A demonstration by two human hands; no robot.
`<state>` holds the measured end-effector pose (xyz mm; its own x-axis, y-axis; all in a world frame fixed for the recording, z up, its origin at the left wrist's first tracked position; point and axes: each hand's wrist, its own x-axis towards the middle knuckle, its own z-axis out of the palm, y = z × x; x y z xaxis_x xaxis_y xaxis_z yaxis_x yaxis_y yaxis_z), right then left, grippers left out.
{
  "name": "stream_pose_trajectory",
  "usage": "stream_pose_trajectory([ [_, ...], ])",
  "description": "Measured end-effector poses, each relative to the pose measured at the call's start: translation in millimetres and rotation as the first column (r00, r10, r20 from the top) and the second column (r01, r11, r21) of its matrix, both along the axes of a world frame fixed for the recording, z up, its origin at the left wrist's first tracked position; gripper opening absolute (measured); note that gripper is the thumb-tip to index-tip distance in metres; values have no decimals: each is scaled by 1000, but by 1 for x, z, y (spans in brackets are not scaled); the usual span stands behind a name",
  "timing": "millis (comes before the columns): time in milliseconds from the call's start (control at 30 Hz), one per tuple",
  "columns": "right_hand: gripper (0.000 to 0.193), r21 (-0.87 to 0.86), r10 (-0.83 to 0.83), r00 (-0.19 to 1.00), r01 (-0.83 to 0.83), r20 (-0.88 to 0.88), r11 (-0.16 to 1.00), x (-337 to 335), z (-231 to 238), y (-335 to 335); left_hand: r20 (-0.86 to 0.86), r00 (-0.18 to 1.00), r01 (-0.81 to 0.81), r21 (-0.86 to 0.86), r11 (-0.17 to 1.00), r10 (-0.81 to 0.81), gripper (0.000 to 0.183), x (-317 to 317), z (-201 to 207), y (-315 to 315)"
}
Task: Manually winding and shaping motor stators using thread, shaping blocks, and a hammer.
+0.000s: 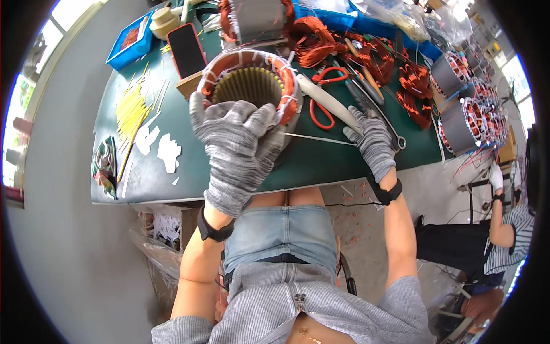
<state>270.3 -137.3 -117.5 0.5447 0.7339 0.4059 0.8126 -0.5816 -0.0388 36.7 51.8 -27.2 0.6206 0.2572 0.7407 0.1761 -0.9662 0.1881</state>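
One dark green tabletop (329,166), the largest thing, has its front edge running just before the person's lap, with a bare strip along that edge between the hands and another left of centre. One grey cylindrical stator with orange-red windings and yellow slot liners (249,86) stands near the middle; one more wound grey stator (259,20) is behind it. The left hand in a grey knit glove (235,143) hooks its fingers over the near rim of the front stator; the right hand in a matching glove (375,140) curls its fingers round the end of one thin white cord (321,139), which runs straight to that stator. One blue plastic tray (134,56) sits at the left back edge, then one black-screened phone (186,50), one long white tapered bar (326,100) reaching the right hand, and one pair of red-handled scissors (313,113) crowding the room between stator and right hand.
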Motion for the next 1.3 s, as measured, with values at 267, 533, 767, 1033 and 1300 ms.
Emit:
stream_pose_trajectory([
  [267, 53, 210, 180, 980, -158, -90, 965, -62, 68, -44, 193, 977, 114, -141, 983, -86, 35, 8, -7, 1],
  [533, 53, 51, 285, 956, -288, 71, 956, -116, 146, -21, 338, 936, 148, -136, 980, -95, 31, 14, -16, 1],
  [767, 49, 270, 225, 974, -212, -16, 939, -100, 80, -43, 293, 951, 140, -132, 981, -96, 33, 6, -10, 4],
  [1033, 35, 355, 176, 970, -107, -169, 929, -14, -20, -8, 172, 958, 240, -36, 970, -231, 29, 1, -2, 19],
  [1300, 52, 284, 406, 874, -331, -268, 900, -153, 40, -3, -38, 967, 242, -189, 952, -254, 22, -13, 11, 19],
])
